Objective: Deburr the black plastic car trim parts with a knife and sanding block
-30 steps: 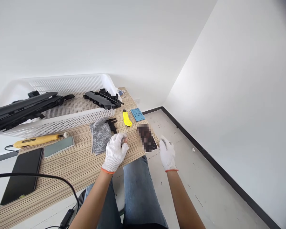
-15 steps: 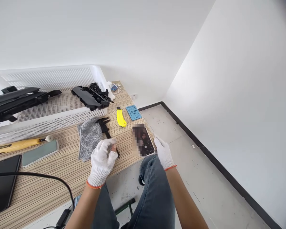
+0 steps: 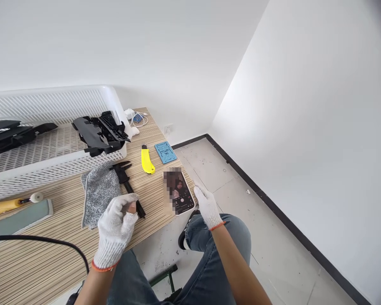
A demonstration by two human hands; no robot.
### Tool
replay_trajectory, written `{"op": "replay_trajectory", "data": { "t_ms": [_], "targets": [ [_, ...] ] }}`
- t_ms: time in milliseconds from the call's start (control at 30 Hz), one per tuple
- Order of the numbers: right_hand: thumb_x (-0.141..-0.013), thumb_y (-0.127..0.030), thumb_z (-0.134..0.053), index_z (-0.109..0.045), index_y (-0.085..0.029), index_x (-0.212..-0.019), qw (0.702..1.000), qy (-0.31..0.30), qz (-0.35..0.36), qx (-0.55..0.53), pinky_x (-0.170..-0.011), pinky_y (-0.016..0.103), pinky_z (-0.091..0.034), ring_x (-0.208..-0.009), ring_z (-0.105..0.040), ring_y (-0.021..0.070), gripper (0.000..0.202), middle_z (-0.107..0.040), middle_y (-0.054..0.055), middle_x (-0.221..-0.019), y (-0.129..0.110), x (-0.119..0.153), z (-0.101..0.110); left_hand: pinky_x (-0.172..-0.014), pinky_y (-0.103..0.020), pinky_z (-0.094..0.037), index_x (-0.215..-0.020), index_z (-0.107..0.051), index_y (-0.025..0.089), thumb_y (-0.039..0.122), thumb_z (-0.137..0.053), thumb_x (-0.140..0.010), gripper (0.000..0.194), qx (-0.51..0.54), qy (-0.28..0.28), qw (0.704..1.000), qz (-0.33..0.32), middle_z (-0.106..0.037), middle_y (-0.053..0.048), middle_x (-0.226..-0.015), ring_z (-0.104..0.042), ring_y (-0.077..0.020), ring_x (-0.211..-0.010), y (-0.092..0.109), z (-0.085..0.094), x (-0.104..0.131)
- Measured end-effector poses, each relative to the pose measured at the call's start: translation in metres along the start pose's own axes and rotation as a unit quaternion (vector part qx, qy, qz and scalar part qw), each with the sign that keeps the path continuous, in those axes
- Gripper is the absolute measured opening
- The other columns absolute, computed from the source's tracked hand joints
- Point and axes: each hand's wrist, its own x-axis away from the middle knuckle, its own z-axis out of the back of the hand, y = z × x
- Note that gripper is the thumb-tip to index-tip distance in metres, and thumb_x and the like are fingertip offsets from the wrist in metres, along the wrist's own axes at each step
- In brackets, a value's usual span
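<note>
A white knit glove with an orange cuff covers my left hand; its fingers are curled in toward the thumb, a bare fingertip shows, and no object is visible in them. That hand hovers over the lower part of a black caliper, beside a grey cloth. My right hand, gloved the same way, is just off the table edge by a phone with a lit, partly blurred screen. Its fingers are loosely stretched toward the phone's side; contact is unclear. Farther back lie a yellow utility knife and a blue card-like piece.
A white slatted basket at the back left holds black plastic parts. A yellow-handled roller, a green-grey slab and a black cable are at left. A charger with white cord sits in the far corner. Walls stand behind and right.
The view has turned right, so the table and its things sit farther left. My knee has swung outward. Both hands keep nearly the same pose over the table edge.
</note>
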Motion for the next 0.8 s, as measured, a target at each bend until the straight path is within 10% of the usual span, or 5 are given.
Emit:
{"op": "replay_trajectory", "data": {
  "t_ms": [400, 567, 800],
  "targets": [
    [-0.08, -0.058, -0.066, -0.07, -0.02, -0.134, 1.0, 0.0, -0.002, 0.008, -0.045, 0.029, -0.049, -0.06, -0.064, 0.0185, 0.067, -0.079, 0.007, -0.102, -0.009, 0.003, -0.003, -0.076, -0.046, -0.06, -0.124, -0.06, 0.016, 0.032, -0.054, -0.088, 0.039, -0.137, -0.047, 0.988, -0.062, -0.072, -0.016, -0.114, -0.07, -0.0341, -0.099, 0.044, -0.033, -0.012],
    [-0.08, -0.057, -0.069, -0.07, -0.022, -0.133, 1.0, -0.006, -0.007, -0.027, -0.065, 0.034, -0.062, -0.091, -0.074, 0.0266, 0.064, -0.076, 0.007, -0.12, -0.001, -0.001, -0.003, -0.1, -0.055, -0.053, -0.131, -0.055, 0.009, 0.029, -0.062, -0.085, 0.05, -0.172, -0.067, 0.979, -0.082, -0.06, -0.024, -0.139, -0.048, -0.0433, -0.138, 0.052, -0.071, -0.019],
    [-0.081, -0.055, -0.072, -0.075, -0.025, -0.124, 0.999, -0.023, 0.017, -0.038, -0.094, 0.043, -0.061, -0.118, -0.068, 0.0307, 0.053, -0.071, 0.006, -0.13, -0.002, 0.001, 0.002, -0.107, -0.056, -0.049, -0.132, -0.055, 0.005, 0.041, -0.057, -0.094, 0.052, -0.16, -0.038, 0.984, -0.064, -0.06, -0.026, -0.136, -0.049, -0.0438, -0.136, 0.05, -0.085, -0.021]
  ]
}}
